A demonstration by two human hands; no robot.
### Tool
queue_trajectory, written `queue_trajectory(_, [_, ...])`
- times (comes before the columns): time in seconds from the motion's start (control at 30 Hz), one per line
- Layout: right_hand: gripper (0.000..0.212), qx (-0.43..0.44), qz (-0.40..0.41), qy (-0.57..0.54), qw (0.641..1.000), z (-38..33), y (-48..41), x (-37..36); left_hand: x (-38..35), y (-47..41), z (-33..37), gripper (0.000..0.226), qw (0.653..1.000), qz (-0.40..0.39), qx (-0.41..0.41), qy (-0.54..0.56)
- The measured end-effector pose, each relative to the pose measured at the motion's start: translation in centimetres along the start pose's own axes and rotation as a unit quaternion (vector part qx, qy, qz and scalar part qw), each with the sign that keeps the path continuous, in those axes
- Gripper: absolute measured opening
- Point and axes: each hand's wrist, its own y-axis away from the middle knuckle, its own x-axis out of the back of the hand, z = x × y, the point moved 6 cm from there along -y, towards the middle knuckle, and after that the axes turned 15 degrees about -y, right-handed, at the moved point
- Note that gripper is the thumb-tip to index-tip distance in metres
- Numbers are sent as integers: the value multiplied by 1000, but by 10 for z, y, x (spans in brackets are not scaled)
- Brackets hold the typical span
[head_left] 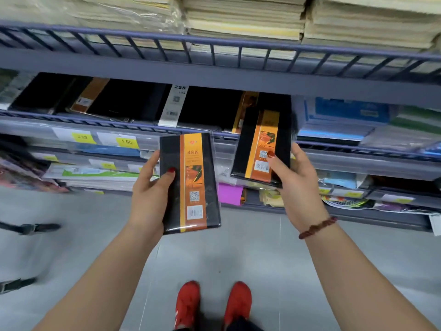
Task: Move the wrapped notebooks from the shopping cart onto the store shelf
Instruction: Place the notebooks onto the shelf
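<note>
The left hand (152, 199) grips a wrapped black notebook with an orange stripe (189, 182). The thumb lies on the front and the fingers curl round the left edge and back. This book is in the air, in front of the shelf rail (107, 126). The right hand (294, 187) grips a second wrapped notebook (261, 142) by its bottom right corner, thumb on the orange stripe. Its top end reaches over the rail, above the black notebooks on the shelf (205, 106). A red bead bracelet (317, 227) circles the right wrist.

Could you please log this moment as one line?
left hand: holds notebook | right hand: notebook at shelf
</note>
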Motion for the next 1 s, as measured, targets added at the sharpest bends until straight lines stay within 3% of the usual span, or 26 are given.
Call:
queue_trajectory(0.13, [101, 85, -18, 215, 973, 4, 1, 8, 2, -9, -1, 40, 1000, 5, -18, -4])
queue_trajectory(0.17, [104, 112, -18, 258, 959, 3, 3, 8, 3, -10, 0, 40, 1000, 4, -24, -4])
queue_trajectory(0.3, [76, 210, -46, 325, 921, 0, 3, -1, 4, -14, 3, 40, 999, -2, -44, 7])
queue_trajectory(0.47, [51, 250, -26, 396, 883, -9, -18, -14, 4, -21, 4, 40, 998, -4, -59, 16])
queue_trajectory(0.7, [29, 345, 5, 491, 800, -14, -49, -31, 4, -24, 4, 41, 997, -11, -72, 20])
queue_trajectory(0.8, [29, 335, 7, 486, 807, -13, -55, -35, 4, -24, 2, 42, 997, -12, -68, 23])
queue_trajectory(1.0, [29, 300, 27, 417, 857, -10, -72, -36, 4, -25, 1, 42, 998, -10, -61, 19])
